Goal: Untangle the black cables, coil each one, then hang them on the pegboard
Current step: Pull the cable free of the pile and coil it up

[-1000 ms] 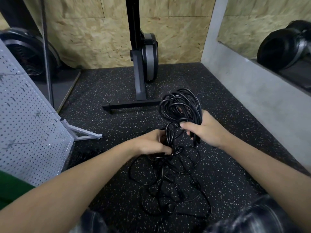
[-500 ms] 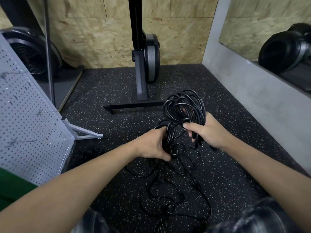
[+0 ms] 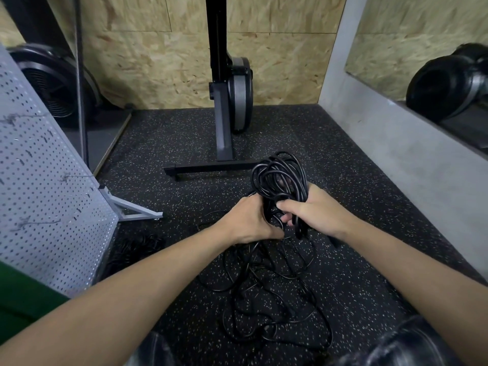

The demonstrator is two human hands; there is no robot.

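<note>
The right hand (image 3: 318, 213) gripped the coiled cable (image 3: 280, 178), fingers curled round its loops. The left hand (image 3: 247, 220) clasped strands beside it. Loose cable (image 3: 277, 294) trailed on the floor (image 3: 184, 143).

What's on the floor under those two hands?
A loose tangle of black cable sprawls on the speckled floor below the left hand and right hand. The right hand holds a coil above it. How the strands join the coil is hidden by the hands.

Speckled black rubber floor (image 3: 169, 138), loose cable tangle (image 3: 266, 294), machine stand (image 3: 211, 169), pegboard foot (image 3: 140, 212)
</note>
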